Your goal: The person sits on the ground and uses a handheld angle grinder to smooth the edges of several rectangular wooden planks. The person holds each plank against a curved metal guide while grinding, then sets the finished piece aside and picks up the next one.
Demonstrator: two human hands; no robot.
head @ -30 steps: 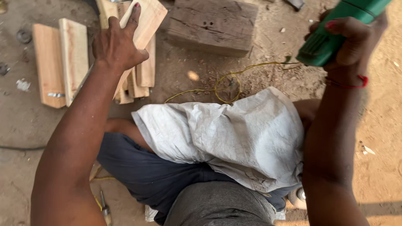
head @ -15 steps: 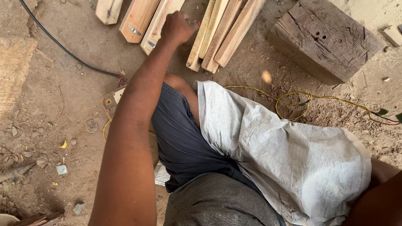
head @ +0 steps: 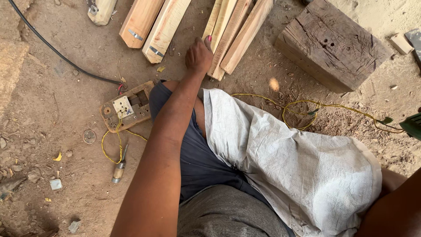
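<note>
My left hand (head: 199,55) reaches forward over my knee and closes on the near end of a pale wooden slat (head: 219,30), thumb on top. That slat lies in a bundle of several slats (head: 245,33) on the dirt. My right hand is out of frame; only its forearm (head: 394,210) shows at the bottom right. The tip of a green power tool (head: 414,125) pokes in at the right edge, with a yellow cord (head: 315,107) trailing from it.
Two wider wooden pieces (head: 153,26) lie left of the slats. A heavy dark wood block (head: 333,44) sits at the upper right. A socket board (head: 127,107), a black cable (head: 57,57) and a screwdriver (head: 119,169) lie at the left. A white woven sack (head: 298,162) covers my lap.
The view has swung left and down. My right hand with the green tool has left the frame. My left hand has come down from a raised slat onto the bundle on the ground.
</note>
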